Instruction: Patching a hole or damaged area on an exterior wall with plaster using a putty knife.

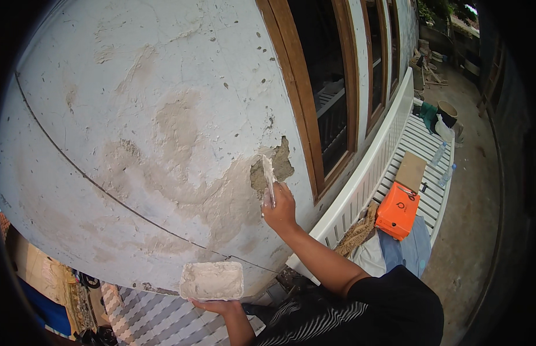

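My right hand (280,209) is closed around the handle of a putty knife (268,170), its blade coated in pale filler. The blade is held at a broken patch (284,164) in the wall, where rough grey-brown mortar shows; whether it touches cannot be told. Low in front of the wall, my left hand (213,305) supports a white rectangular tub (183,281) from beneath, with most of its fingers hidden under it. Beige filler (213,281) fills the tub. The pale blue wall (222,34) carries smeared beige areas (178,124) left of the knife.
Right of the patch stands a brown wooden window frame (305,98). A white slatted bench (384,167) runs along the wall, carrying an orange box (398,210), a cardboard piece (410,172), cloths (415,245) and plastic bottles (439,153). A dark cable-like line (115,196) crosses the wall.
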Demonstrator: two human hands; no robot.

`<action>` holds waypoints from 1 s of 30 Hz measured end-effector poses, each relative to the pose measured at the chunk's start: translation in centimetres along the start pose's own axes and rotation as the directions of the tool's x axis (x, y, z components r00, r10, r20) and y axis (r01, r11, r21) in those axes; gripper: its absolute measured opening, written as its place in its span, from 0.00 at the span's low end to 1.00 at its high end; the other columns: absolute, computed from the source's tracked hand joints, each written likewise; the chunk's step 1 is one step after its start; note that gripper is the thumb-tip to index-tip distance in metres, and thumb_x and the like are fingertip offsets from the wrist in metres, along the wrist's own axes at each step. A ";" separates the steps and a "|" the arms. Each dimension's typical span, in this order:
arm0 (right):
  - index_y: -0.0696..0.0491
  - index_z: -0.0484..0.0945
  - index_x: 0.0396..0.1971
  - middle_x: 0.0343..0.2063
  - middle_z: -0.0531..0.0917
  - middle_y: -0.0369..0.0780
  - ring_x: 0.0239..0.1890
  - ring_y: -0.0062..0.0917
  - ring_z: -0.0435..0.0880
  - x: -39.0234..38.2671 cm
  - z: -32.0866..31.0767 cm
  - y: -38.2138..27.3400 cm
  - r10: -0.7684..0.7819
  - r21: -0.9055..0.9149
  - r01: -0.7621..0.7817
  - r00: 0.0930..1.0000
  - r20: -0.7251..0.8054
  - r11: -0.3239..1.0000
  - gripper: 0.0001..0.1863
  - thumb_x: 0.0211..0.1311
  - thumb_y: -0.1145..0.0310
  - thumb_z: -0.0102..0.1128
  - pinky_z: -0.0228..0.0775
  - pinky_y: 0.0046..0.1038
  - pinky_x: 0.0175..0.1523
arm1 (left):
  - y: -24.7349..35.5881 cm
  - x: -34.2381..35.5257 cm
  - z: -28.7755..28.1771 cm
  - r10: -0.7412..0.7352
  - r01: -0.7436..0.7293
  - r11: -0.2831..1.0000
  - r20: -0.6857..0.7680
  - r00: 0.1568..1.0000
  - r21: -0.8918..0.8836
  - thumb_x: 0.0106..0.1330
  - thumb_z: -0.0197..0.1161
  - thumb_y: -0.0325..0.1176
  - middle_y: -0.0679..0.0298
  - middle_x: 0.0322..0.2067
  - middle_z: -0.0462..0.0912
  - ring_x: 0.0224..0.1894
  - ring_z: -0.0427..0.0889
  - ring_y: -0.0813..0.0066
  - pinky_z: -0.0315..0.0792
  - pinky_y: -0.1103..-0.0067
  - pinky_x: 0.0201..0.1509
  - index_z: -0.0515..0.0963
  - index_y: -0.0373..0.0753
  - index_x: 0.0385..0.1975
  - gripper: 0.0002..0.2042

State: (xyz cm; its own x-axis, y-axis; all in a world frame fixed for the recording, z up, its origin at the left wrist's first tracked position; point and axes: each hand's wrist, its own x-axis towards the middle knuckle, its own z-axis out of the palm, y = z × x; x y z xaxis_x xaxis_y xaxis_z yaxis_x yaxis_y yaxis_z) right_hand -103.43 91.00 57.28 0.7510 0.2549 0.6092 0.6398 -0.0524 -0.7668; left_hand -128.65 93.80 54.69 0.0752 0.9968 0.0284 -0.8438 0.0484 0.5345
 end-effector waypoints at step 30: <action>0.63 0.72 0.35 0.30 0.76 0.51 0.34 0.50 0.74 0.1 -0.4 0.3 0.067 0.091 -0.076 0.993 0.100 0.993 0.11 0.51 0.75 0.57 0.66 0.44 0.44 | 0.4 0.1 -0.8 0.000 0.000 1.000 -0.012 1.000 0.006 0.61 0.41 0.62 0.60 0.61 0.66 0.60 0.69 0.51 0.66 0.52 0.59 0.62 0.48 0.63 0.34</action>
State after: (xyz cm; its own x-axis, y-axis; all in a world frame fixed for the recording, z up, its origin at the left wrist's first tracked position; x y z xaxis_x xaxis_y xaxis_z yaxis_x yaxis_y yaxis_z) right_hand -103.10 90.57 57.15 0.7719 0.3460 0.5333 0.5635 0.0161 -0.8260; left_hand -129.45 93.93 54.25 0.0681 0.9975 0.0181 -0.8404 0.0476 0.5399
